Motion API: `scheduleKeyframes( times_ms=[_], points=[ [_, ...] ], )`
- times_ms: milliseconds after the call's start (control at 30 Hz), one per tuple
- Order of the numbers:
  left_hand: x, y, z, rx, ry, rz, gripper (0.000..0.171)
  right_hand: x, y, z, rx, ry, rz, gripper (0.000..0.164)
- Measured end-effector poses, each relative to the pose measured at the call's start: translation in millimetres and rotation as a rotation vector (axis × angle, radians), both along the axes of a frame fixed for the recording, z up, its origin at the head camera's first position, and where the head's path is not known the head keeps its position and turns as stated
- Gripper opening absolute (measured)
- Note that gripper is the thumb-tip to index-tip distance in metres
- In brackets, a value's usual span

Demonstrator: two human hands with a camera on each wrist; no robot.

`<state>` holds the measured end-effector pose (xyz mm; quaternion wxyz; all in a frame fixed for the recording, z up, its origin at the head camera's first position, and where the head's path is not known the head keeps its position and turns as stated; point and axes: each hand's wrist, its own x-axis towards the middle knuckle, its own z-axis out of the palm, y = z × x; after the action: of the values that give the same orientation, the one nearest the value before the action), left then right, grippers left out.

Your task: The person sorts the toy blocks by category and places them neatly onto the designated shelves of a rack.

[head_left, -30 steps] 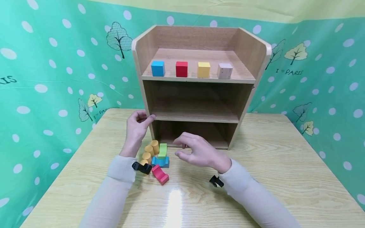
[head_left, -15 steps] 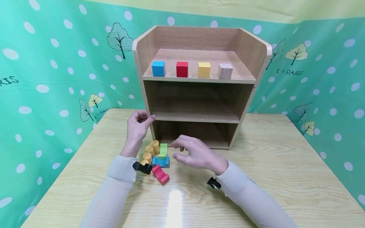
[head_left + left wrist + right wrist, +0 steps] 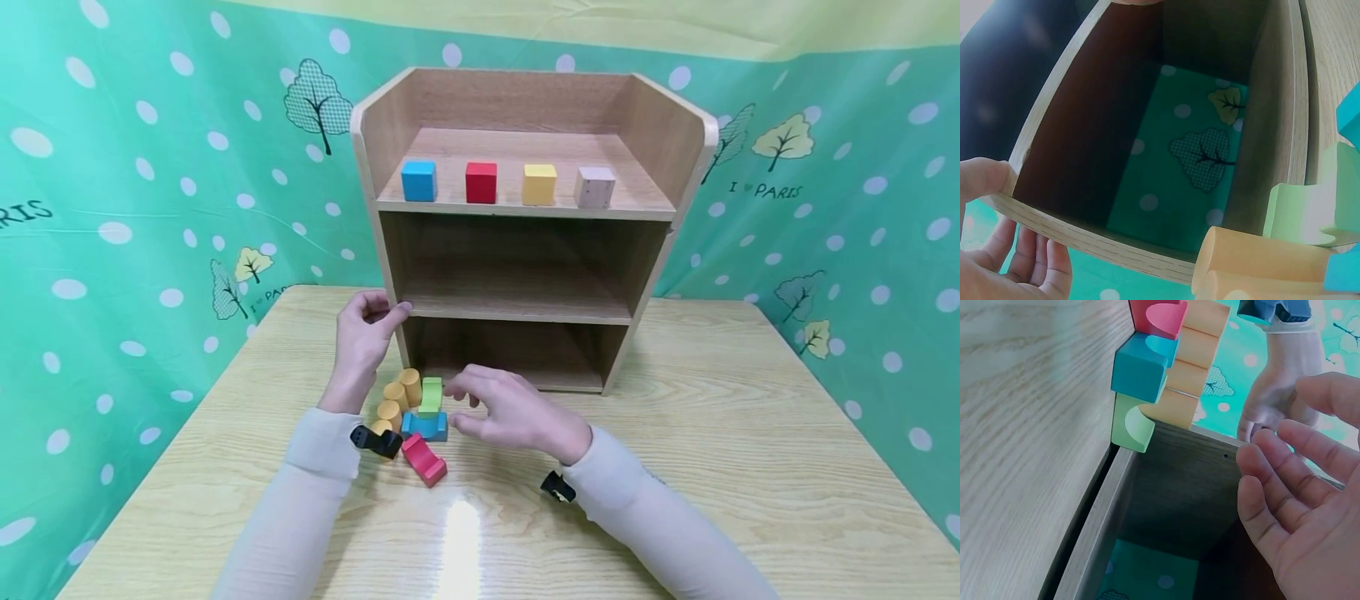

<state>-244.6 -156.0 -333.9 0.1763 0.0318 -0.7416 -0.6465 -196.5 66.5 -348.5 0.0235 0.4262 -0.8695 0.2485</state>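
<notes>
My left hand grips the left side of a wooden shelf unit at the middle board. Its thumb lies on the front edge, with the other fingers outside the side panel, as the left wrist view shows. My right hand hovers with loosely bent fingers and holds nothing, just right of a green block with a curved hollow. Against the green block stands a blue hollowed block, and a red hollowed block lies nearer me. Several yellow cylinders stand in a row left of them.
On the unit's top shelf, a blue cube, a red cube, a yellow cube and a pale wooden cube stand in a row. Behind the table hangs a green dotted cloth.
My right hand has moved left and slightly nearer me, closer to the green and blue blocks. The left hand keeps its grip on the shelf unit, and the blocks have stayed put.
</notes>
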Motion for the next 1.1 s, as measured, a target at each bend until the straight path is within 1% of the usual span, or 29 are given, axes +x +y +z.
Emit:
scheduleKeyframes(
  times_ms=[467,700,1100],
  points=[
    [2.7,0,2.1,-0.009,-0.015,-0.01,0.042,0.9,-9,-8.2,0.063,-0.046,0.014,0.035],
    [2.7,0,2.7,0.004,-0.016,-0.011,0.041,1.7,-15,-13.1,0.086,-0.082,0.014,0.036],
    [2.9,-1,1.0,-0.005,-0.007,-0.013,0.04,5.7,-23,-20.9,0.127,-0.06,0.02,0.034]
  ],
)
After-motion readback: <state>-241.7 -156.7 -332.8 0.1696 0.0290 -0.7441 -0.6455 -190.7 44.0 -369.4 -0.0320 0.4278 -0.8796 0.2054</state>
